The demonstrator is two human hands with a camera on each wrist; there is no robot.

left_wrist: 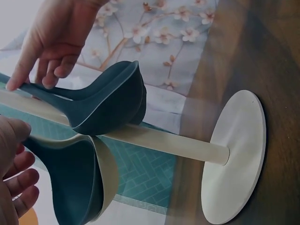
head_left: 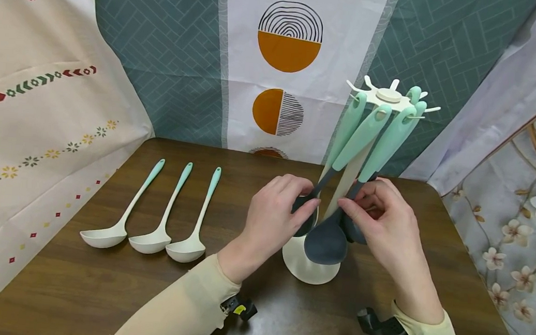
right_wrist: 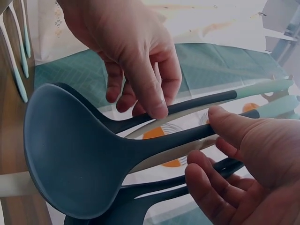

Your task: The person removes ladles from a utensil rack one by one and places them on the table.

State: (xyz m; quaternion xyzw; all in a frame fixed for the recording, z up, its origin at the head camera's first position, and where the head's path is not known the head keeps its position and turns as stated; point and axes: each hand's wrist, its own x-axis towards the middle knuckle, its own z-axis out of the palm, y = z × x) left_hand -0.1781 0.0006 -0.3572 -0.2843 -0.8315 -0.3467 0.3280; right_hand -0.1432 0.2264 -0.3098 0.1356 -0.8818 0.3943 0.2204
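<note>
Soup ladles with mint handles hang from a cream rotating-style utensil stand point(head_left: 310, 266) by the holes in their handle ends. With thumb and fingers, my left hand point(head_left: 275, 204) pinches the neck of a dark ladle point(right_wrist: 201, 100) on the stand's left side. A cream ladle point(left_wrist: 110, 180) hangs right behind that one. My right hand point(head_left: 388, 215) holds the neck of the front dark ladle point(head_left: 327, 243), thumb in front and fingers behind. Other dark ladles point(right_wrist: 129, 211) hang beside it, partly hidden by the right hand in the head view.
Three cream ladles with mint handles, the left one point(head_left: 106, 236), the middle one point(head_left: 153, 241) and the right one point(head_left: 188, 248), lie in a row on the wooden table point(head_left: 250, 161). Patterned cloths point(head_left: 173, 52) hang behind and at both sides. The stand's prongs point(head_left: 389, 95) stick out at the top.
</note>
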